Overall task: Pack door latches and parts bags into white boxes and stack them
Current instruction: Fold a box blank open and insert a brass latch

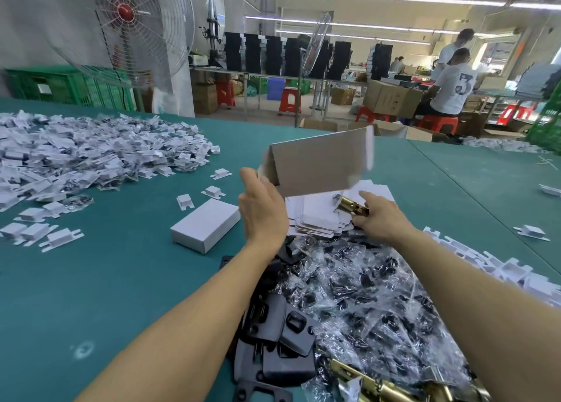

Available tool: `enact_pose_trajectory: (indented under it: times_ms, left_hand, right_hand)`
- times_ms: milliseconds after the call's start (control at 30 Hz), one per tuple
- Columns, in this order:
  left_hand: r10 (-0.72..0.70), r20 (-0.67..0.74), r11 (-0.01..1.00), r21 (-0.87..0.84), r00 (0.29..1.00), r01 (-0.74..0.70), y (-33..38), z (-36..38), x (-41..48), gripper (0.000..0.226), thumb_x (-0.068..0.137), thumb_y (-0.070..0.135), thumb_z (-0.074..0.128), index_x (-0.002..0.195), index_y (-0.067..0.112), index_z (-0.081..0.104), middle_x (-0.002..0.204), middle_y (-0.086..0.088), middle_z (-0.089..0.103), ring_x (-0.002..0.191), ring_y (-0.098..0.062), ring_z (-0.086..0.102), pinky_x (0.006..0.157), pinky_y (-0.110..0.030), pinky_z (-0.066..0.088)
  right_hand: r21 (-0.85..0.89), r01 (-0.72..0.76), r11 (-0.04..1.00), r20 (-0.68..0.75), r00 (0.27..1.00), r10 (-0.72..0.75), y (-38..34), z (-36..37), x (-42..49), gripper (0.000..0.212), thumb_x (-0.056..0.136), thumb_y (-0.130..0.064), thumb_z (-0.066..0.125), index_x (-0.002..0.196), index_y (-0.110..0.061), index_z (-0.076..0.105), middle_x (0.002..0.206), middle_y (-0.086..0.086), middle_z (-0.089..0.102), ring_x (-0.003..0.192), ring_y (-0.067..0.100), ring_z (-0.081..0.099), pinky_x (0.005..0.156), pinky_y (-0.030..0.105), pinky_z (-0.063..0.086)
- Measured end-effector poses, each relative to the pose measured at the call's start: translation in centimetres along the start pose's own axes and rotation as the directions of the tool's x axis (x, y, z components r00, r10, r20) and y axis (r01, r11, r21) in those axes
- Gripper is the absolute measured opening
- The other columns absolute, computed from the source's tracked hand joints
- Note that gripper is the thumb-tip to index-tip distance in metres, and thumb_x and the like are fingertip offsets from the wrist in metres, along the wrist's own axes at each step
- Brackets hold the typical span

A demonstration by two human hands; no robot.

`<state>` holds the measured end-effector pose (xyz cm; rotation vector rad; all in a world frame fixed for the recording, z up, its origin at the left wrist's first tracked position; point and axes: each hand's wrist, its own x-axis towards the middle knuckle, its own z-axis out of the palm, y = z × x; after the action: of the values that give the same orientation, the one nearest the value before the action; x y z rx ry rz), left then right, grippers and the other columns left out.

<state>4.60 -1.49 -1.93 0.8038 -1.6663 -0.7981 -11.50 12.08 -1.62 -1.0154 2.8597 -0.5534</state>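
Observation:
My left hand (262,210) holds up an open white box (318,161) by its left end, with the brown inside facing me and blurred from motion. My right hand (379,216) grips a brass door latch (352,206) just under the raised box, above a stack of flat white box blanks (318,219). A closed white box (205,225) lies on the green table to the left of my left hand. Clear parts bags with black pieces (364,295) are heaped in front of me. More brass latches (379,383) lie at the bottom edge.
A large heap of white folded inserts and bags (76,158) covers the left of the green table (106,280). Loose white inserts (60,234) lie scattered. Black plates (273,341) sit near me. More white inserts (501,268) lie at right. A fan (127,22) stands behind.

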Motion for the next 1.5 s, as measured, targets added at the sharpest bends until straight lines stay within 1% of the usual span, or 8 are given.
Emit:
enact_pose_trajectory:
  times_ms: [167,400,567,733,833,967,1333,1500]
  left_hand:
    - [-0.035,-0.014,0.988,-0.151,0.999,0.033,1.3,-2.4,-0.6,0.021,0.108,0.02,0.033,0.09,0.01,0.031,0.073,-0.02,0.055,0.062,-0.042,0.064,0.05,-0.057,0.042]
    - [-0.108,0.158,0.984,-0.127,0.982,0.129,1.2,-5.2,-3.6,0.022,0.103,0.018,0.039,0.083,0.009,0.034,0.078,-0.024,0.05,0.07,-0.042,0.058,0.057,-0.061,0.053]
    - [-0.193,0.329,0.981,0.065,0.924,0.182,1.3,-7.1,-5.0,0.013,0.098,0.014,0.045,0.11,0.017,0.048,0.109,-0.003,0.06,0.096,-0.024,0.054,0.069,-0.031,0.042]
    - [0.346,0.499,0.931,-0.078,0.795,-0.357,4.7,-10.5,-6.6,0.078,0.079,0.076,0.05,0.144,0.033,0.041,0.14,0.018,0.046,0.126,0.001,0.039,0.107,-0.029,0.03]
    - [0.399,0.706,0.841,-0.027,0.585,-0.54,5.8,-11.1,-7.3,0.112,0.06,0.093,0.053,0.152,0.044,0.011,0.157,0.018,0.028,0.143,-0.003,0.025,0.124,-0.044,0.01]
    - [0.394,0.702,0.843,-0.018,0.594,-0.538,6.6,-11.2,-6.7,0.127,0.058,0.083,0.07,0.157,0.035,0.005,0.16,0.015,0.02,0.147,-0.004,0.018,0.125,-0.046,0.007]
    - [0.257,0.862,0.897,-0.381,0.437,0.225,7.2,-12.5,-6.0,0.066,0.068,0.049,0.075,0.13,0.031,0.062,0.128,0.002,0.068,0.118,-0.018,0.064,0.1,-0.04,0.051]
    - [0.182,0.901,0.756,-0.385,0.394,0.529,6.6,-11.8,-6.9,0.059,0.07,0.038,0.07,0.124,0.013,0.066,0.119,-0.017,0.07,0.103,-0.034,0.068,0.089,-0.043,0.057]
  right_hand:
    - [0.414,0.06,0.908,-0.192,0.981,0.023,-1.3,-1.8,-2.3,0.054,0.095,-0.003,0.048,0.148,-0.01,0.038,0.134,0.014,0.056,0.117,0.028,0.053,0.086,0.021,0.048]
    - [0.985,-0.055,0.166,0.048,0.998,0.043,-4.3,-6.0,-9.7,0.047,0.102,-0.053,0.035,0.11,-0.019,0.067,0.089,0.004,0.077,0.071,0.02,0.072,0.058,0.035,0.056]
    - [0.938,0.06,0.342,-0.091,0.993,0.075,-4.4,-6.1,-14.0,0.005,0.096,-0.011,0.06,0.099,-0.011,0.064,0.087,0.008,0.071,0.073,0.023,0.068,0.054,0.031,0.057]
    - [0.893,0.094,0.44,-0.123,0.992,0.039,-4.3,-6.5,-16.3,0.006,0.095,-0.013,0.063,0.101,-0.014,0.063,0.075,0.004,0.075,0.063,0.017,0.069,0.05,0.032,0.053]
    - [0.911,0.097,0.4,-0.116,0.993,0.024,-4.8,-6.8,-17.1,0.009,0.092,-0.014,0.067,0.1,-0.016,0.064,0.066,0.002,0.07,0.057,0.017,0.057,0.046,0.027,0.041]
    - [0.974,0.063,0.218,-0.056,0.998,-0.041,-6.0,-7.6,-18.3,0.018,0.087,-0.016,0.069,0.105,-0.013,0.065,0.076,0.006,0.072,0.063,0.016,0.061,0.049,0.025,0.044]
    - [0.555,0.49,0.672,-0.453,0.856,-0.251,-6.0,-6.0,-20.5,0.023,0.093,-0.049,0.055,0.107,-0.038,0.07,0.113,-0.027,0.051,0.115,0.002,0.054,0.088,0.02,0.046]
    - [0.804,0.446,0.394,-0.396,0.895,-0.207,-5.8,-4.8,-20.9,0.041,0.081,-0.028,0.066,0.119,-0.037,0.058,0.11,-0.009,0.07,0.093,0.014,0.072,0.068,0.023,0.058]
